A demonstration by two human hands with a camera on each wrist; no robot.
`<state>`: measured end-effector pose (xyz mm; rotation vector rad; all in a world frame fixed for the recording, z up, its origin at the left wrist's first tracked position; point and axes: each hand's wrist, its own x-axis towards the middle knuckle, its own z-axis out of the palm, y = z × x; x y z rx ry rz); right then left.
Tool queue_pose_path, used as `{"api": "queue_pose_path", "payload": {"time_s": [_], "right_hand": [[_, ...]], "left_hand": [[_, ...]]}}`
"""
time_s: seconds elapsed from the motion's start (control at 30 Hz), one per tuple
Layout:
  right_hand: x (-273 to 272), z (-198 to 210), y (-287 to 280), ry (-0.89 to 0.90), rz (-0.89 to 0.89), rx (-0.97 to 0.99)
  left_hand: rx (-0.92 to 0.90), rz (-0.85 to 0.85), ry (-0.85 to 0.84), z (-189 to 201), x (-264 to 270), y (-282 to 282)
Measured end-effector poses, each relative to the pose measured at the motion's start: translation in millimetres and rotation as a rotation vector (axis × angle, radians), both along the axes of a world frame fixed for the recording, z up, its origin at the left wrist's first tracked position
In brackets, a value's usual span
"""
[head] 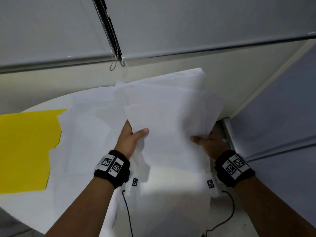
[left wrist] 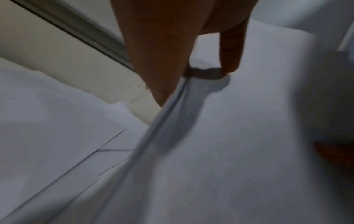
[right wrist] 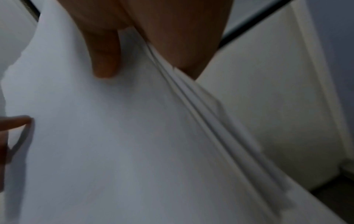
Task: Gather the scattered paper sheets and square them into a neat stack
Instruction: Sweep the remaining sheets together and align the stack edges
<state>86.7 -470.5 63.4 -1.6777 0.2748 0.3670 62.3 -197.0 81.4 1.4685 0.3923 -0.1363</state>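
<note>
While we hold the bundle of white paper sheets [head: 171,113] raised above the table [head: 34,211], both of our hands have a grip on it, one at each side near its lower end. Our left hand [head: 131,135] clasps the left edge, its thumb [head: 142,131] lying across the front face and the fingers tucked out of sight behind the paper. Our right hand [head: 209,144] does the same on the right edge, with its thumb pressed on the front and the rest of the hand behind. From the right wrist view we see the sheet edges [right wrist: 191,97] running in several staggered lines, so the bundle is not squared; the far corners also fan out unevenly in the head view. The left wrist view shows the bundle's edge [left wrist: 164,121] pinched between our thumb and fingers, with more loose white sheets [left wrist: 57,121] lying flat and overlapping on the table to the left. A yellow sheet [head: 25,151] lies on the table further left, partly covered by white paper. Behind the bundle we see a grey roller blind [head: 171,23] with its bead chain [head: 109,28] hanging down. Black wristbands [head: 112,168] with printed markers sit on both our wrists, and thin black cables [head: 127,211] trail from them.
</note>
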Motion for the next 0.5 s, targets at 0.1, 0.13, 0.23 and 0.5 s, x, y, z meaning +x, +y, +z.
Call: {"api": "queue_pose_path", "payload": {"time_s": [0.1, 0.13, 0.23, 0.5], "right_hand": [[7.5, 16.4, 12.2, -0.093, -0.085, 0.051], [7.7, 20.3, 16.3, -0.113, -0.096, 0.061], [5.3, 26.1, 25.2, -0.188, -0.11, 0.025], [-5.8, 28.6, 30.0, -0.379, -0.156, -0.135]], "left_hand": [[0.004, 0.088, -0.105, 20.9, -4.5, -10.8], [0.018, 0.1, -0.112, 24.1, -7.9, -13.4], [0.015, 0.128, -0.081, 25.5, -17.0, -18.7], [0.048, 0.234, -0.086, 41.1, -8.2, -29.9]]}}
